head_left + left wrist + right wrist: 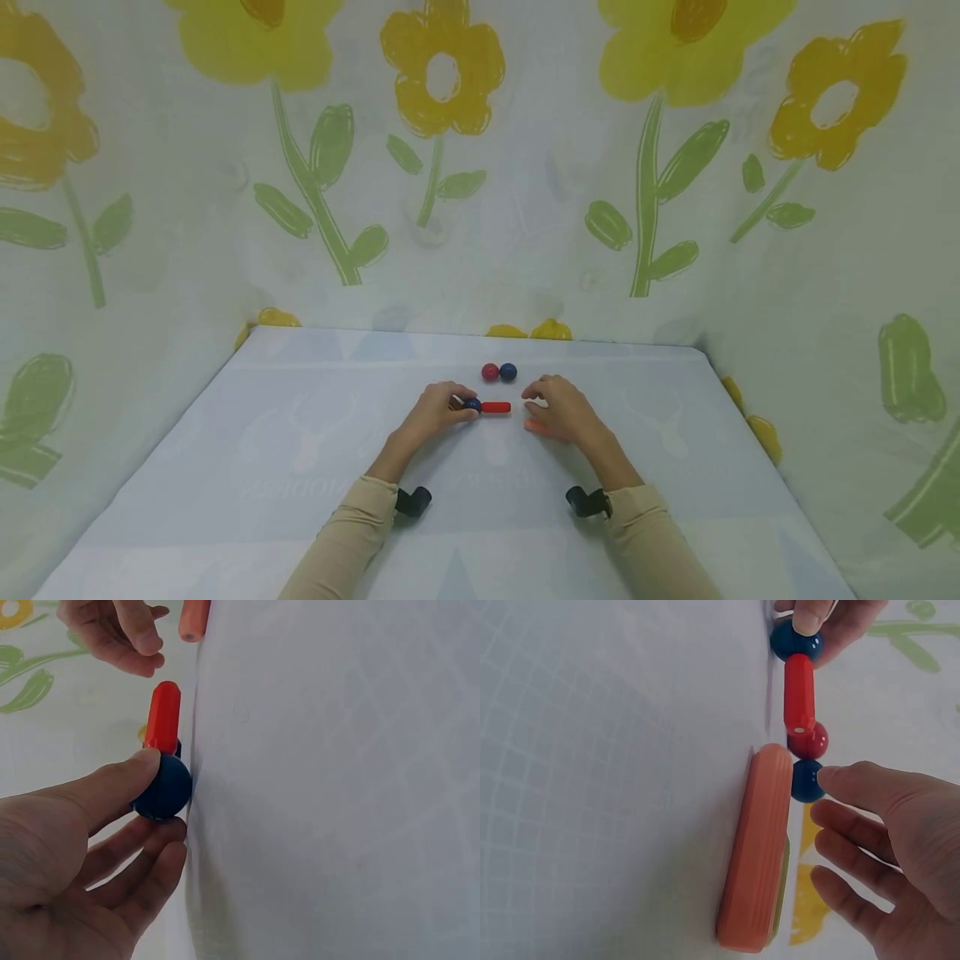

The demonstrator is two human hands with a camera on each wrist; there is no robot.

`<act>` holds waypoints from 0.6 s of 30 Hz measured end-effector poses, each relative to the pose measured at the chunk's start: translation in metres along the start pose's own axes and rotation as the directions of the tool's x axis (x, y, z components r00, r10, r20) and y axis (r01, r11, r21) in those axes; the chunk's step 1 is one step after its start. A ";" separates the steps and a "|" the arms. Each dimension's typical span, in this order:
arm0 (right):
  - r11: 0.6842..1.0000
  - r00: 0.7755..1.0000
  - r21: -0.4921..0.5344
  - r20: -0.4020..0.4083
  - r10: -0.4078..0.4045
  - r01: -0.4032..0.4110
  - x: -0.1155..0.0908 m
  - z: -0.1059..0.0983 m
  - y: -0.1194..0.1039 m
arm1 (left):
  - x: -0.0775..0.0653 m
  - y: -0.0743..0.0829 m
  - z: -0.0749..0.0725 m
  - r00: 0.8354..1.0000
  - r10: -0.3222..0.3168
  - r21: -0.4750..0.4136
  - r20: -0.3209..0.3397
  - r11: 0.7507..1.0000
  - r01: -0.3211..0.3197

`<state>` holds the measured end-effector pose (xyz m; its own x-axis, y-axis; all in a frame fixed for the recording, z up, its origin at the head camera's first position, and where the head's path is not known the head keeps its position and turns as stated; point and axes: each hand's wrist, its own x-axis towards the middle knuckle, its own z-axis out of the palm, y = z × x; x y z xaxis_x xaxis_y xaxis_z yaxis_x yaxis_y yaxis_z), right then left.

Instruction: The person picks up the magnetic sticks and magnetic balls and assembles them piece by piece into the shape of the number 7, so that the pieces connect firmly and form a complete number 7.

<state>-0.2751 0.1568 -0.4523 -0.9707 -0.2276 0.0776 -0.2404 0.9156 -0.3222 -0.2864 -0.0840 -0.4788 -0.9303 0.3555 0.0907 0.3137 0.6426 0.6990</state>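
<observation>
My left hand (pixel 437 407) pinches a dark blue ball (pixel 166 789) between thumb and fingers. A short red rod (pixel 497 407) sticks out from that ball, pointing right toward my other hand. My right hand (pixel 564 408) holds nothing; its fingers are spread and loosely bent, a little to the right of the red rod's free end. Beneath this hand lies a thicker orange rod (pixel 756 851), partly hidden by it in the head view. A strip of a green piece (pixel 782 889) shows behind the orange rod in the right wrist view.
Just beyond my hands, a red ball (pixel 490 372) and a second dark blue ball (pixel 508 372) sit side by side on the white-covered table (pixel 300 500). Flower-printed cloth (pixel 525 208) hangs around the table's back and sides.
</observation>
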 end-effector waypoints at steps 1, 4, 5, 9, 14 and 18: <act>1.000 1.000 0.003 -0.001 0.001 -0.001 0.000 0.000 0.001 | 0.000 0.000 0.000 1.000 0.001 0.002 -0.004 1.000 -0.001; 1.000 1.000 0.014 0.002 0.002 -0.002 0.000 0.001 0.003 | -0.001 0.000 0.001 1.000 -0.001 0.009 -0.010 1.000 0.001; 1.000 1.000 0.016 0.004 0.000 0.000 0.001 0.001 0.004 | -0.001 0.000 0.001 1.000 0.002 0.011 -0.011 1.000 -0.002; 1.000 1.000 0.012 0.023 0.004 -0.005 0.003 0.001 0.007 | -0.001 0.000 0.002 1.000 -0.011 0.006 -0.011 1.000 0.011; 0.999 0.998 0.023 0.059 0.026 -0.027 0.009 -0.002 0.009 | 0.000 0.001 0.002 0.999 -0.035 -0.005 -0.021 0.999 0.035; 0.998 0.996 0.045 0.076 0.040 -0.043 0.012 -0.005 0.011 | 0.000 0.002 0.003 0.999 -0.040 -0.009 -0.029 0.999 0.040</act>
<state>-0.2895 0.1655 -0.4504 -0.9766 -0.2152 -0.0070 -0.1976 0.9088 -0.3674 -0.2855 -0.0806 -0.4792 -0.9472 0.3094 0.0836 0.2748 0.6499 0.7086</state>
